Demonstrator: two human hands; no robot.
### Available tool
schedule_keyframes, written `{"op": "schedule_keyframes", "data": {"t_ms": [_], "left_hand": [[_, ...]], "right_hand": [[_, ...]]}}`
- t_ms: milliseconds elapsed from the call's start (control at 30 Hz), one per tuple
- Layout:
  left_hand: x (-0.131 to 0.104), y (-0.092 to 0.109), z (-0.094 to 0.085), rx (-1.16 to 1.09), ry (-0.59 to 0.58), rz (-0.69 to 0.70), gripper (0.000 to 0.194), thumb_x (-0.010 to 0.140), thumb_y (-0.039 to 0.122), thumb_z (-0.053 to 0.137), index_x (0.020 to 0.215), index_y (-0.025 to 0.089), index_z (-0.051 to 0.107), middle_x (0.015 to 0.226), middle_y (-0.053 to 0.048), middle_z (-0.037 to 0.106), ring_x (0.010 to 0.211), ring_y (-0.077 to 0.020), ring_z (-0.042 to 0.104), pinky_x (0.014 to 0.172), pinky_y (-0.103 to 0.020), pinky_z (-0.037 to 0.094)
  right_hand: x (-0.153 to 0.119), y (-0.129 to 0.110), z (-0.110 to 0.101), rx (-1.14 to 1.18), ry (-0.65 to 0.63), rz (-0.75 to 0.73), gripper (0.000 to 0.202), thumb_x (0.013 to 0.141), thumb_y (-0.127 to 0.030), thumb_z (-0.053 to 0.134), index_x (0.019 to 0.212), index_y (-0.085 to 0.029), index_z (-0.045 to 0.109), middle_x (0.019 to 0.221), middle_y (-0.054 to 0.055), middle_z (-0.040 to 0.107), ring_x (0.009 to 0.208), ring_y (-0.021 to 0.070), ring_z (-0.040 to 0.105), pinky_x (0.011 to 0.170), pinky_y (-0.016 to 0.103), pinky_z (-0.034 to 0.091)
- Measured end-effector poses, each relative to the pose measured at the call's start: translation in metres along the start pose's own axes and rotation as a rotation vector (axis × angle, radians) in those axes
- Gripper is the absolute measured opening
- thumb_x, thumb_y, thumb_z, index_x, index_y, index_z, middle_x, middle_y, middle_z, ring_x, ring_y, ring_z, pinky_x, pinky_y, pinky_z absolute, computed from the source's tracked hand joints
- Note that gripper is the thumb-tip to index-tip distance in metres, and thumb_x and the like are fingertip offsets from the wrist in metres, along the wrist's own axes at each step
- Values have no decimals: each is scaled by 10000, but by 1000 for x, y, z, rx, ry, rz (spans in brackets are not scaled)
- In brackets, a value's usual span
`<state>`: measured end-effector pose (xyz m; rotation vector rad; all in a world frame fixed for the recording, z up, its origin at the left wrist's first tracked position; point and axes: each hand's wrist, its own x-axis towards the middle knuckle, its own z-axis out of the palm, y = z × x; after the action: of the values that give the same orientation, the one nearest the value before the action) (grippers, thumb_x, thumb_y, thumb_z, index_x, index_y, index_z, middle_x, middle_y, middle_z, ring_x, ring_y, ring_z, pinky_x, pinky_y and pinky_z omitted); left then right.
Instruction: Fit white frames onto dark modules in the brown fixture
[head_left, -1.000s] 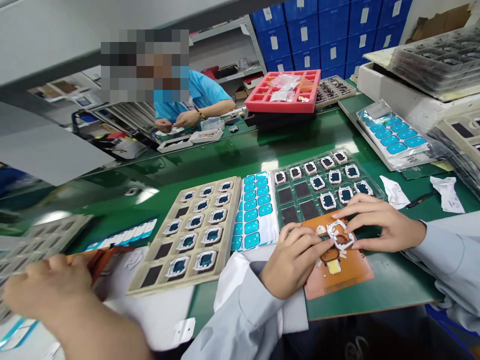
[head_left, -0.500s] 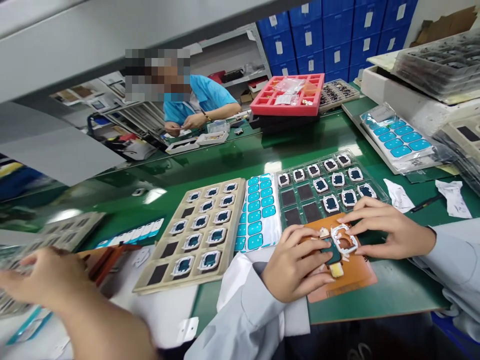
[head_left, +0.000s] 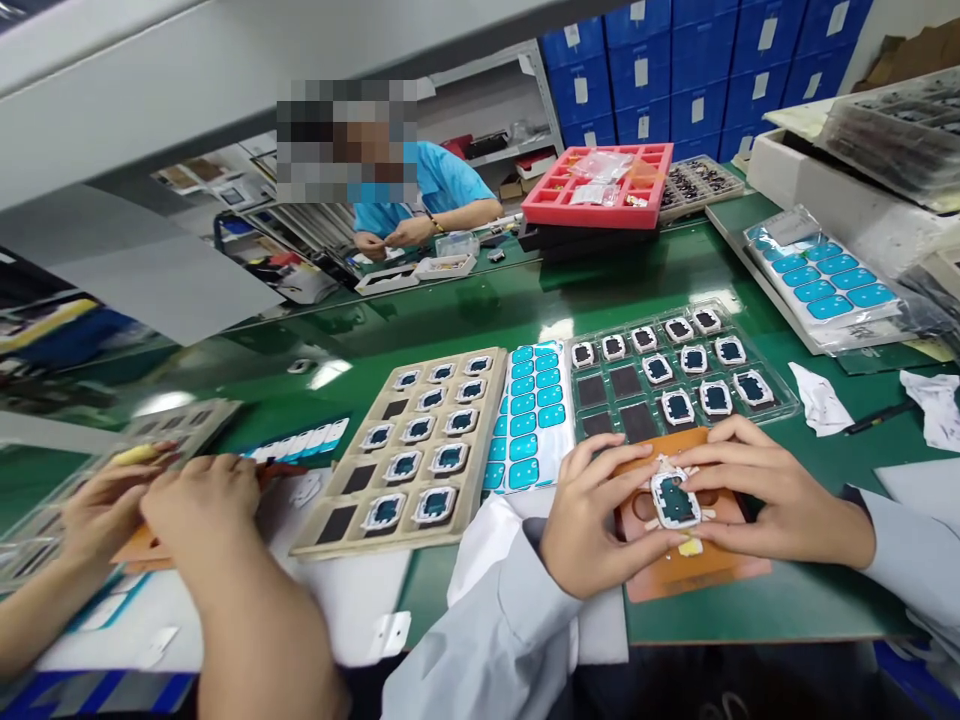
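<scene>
A white, rounded-square frame with a dark green plate inside (head_left: pixel 676 499) is held between my two hands over an orange fixture board (head_left: pixel 694 580). My left hand (head_left: pixel 604 510) grips its left side, the thumb at the lower edge and the fingers at the upper left. From the right, the fingers and thumb of my right hand (head_left: pixel 772 490) close on the opposite edge. Just below the frame a small yellow pad (head_left: pixel 691 547) shows on the board. Part of the board is hidden under my hands.
Behind my hands lies a clear tray (head_left: pixel 780 397) with several similar frames. Left of it are a sheet of blue stickers (head_left: pixel 566 455) and a beige tray (head_left: pixel 337 545) of frames. A co-worker's hands (head_left: pixel 202 500) work at the left. Crumpled white paper (head_left: pixel 819 400) lies right.
The green plate has gone from under my left fingers into the white frame, now gripped by both hands. At the left, the co-worker's second hand has come into view.
</scene>
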<state>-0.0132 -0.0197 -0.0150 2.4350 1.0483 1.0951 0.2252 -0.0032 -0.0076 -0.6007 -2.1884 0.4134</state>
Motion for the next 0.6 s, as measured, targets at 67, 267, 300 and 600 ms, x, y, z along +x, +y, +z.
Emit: {"op": "schedule_keyframes", "data": {"t_ms": [67,267,300,600], "left_hand": [[-1,-1,1,10,-6,0,572,736,504,787,1219,244,628,1236,-96,662,1214,-298,505,992,-552,451],[0,3,3,20,-31,-47,503,740,542,768,1135,239,691,1183,-108,679,1175,-325,488,970,-581,406],[2,5,3,-28,-38,-43,478,746,553,759,1109,247,711,1196,-105,672,1166,-312,494,971,-559,417],[16,-48,-20,375,242,-463,297,976,368,461,1047,199,695,1156,-100,678,1140,-246,587,1017,-436,462]], "right_hand": [[0,0,-1,-2,-17,9,215,858,-285,716,1045,-206,648,1133,89,695,935,239,504,786,409,504],[1,0,-1,-10,-105,36,122,844,-278,725,903,-206,646,1095,67,693,949,241,483,827,420,481],[1,0,0,-6,-93,33,136,841,-274,725,921,-208,637,1100,65,693,952,240,481,825,416,481],[-3,18,-6,22,53,85,182,848,-274,706,1002,-247,612,1104,64,709,947,250,549,812,434,476]]}}
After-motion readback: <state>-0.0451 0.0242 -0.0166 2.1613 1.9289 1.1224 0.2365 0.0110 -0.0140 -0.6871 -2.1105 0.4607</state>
